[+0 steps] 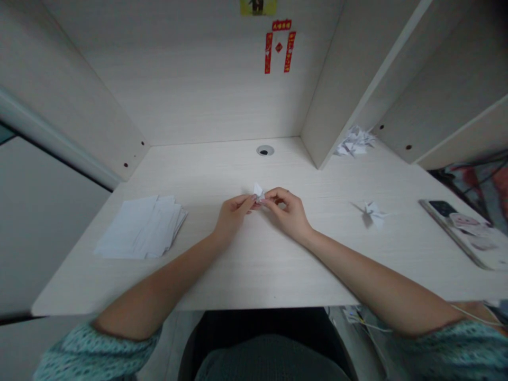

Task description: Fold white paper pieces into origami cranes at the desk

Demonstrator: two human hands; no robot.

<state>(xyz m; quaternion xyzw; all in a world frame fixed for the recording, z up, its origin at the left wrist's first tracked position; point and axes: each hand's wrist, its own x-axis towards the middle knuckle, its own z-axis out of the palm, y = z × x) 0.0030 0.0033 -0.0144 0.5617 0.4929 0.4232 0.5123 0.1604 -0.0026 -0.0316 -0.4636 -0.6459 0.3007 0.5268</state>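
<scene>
Sm. folded paper (258,190) is over table (246,280), btwn front & back edges. L hand (233,211) & R hand (289,212) both pinch its near part, one per side; pointed end sticks out twd back edge. Neither's nearer: both touch it.

A pale wood-grain counter (238,283) stretches across the space, closed in by a matching back wall (190,79) and a left side panel (91,84). An upright divider (357,69) stands toward the right. A round cable hole (271,150) sits near the counter's rear edge. Red strips with yellow characters (281,25) decorate the back wall below a yellow picture (245,8). Grey floor (174,333) shows under the front edge. The light is soft and dim.
</scene>
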